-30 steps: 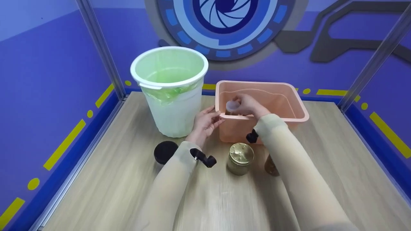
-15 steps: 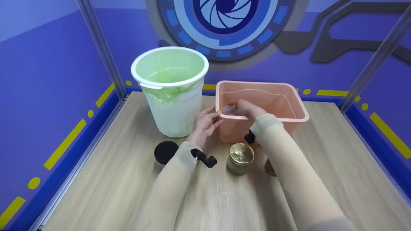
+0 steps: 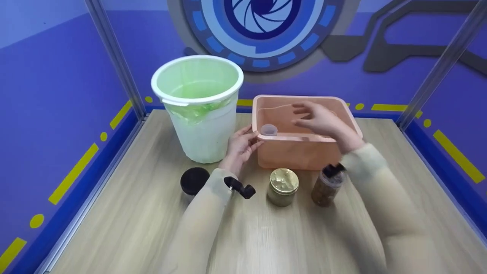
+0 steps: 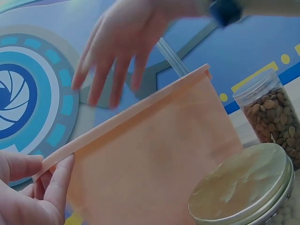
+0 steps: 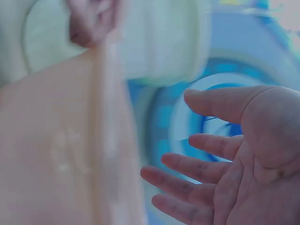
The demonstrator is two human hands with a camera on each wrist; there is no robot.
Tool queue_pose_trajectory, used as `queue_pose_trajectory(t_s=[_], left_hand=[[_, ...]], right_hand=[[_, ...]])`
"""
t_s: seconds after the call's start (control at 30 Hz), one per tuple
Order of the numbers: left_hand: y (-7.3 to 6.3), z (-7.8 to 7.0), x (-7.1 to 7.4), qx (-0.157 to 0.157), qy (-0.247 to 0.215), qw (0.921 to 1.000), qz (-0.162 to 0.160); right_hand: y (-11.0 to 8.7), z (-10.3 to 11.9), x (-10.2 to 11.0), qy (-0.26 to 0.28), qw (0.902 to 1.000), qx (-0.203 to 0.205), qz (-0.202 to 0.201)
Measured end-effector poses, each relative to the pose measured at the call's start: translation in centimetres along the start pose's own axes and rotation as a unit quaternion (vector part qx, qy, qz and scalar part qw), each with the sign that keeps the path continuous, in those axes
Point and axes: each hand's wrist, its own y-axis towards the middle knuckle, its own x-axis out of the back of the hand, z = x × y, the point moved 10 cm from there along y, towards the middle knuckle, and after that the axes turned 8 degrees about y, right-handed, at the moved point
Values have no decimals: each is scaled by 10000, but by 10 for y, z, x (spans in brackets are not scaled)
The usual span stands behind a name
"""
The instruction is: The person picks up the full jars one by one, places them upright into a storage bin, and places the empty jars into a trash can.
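A pink plastic bin stands at the back of the table. My left hand pinches the rim at its front left corner, and the left wrist view shows the thumb and fingers on either side of it. Inside that corner sits a translucent round-topped container, its lower part hidden by the bin wall. My right hand hovers over the bin's opening with fingers spread and holds nothing. In the right wrist view the palm and spread fingers show bare beside the rim.
A white bucket with a green liner stands left of the bin. In front are a gold-lidded jar, a clear jar of brown nuts and a black-lidded jar, partly behind the left sleeve. Patterned blue walls enclose the table.
My right hand has lowered the translucent container into the bin's front left corner, let it go, and moved up and right. The left hand has kept its grip on the rim.
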Motion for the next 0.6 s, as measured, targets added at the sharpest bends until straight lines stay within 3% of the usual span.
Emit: queue_pose_trajectory(t_s=[0.17, 0.33, 0.43, 0.6], left_hand=[[0, 0, 1, 26, 8, 10000, 9], [-1, -2, 1, 30, 21, 10000, 0], [-1, -2, 0, 51, 42, 10000, 17], [-1, 0, -1, 60, 37, 10000, 17]], right_hand=[[-64, -2, 16, 959, 9934, 636, 4], [-112, -41, 7, 1706, 9771, 1195, 425], [-127, -77, -1, 1786, 9769, 1062, 488], [-137, -125, -20, 2125, 9730, 753, 490]])
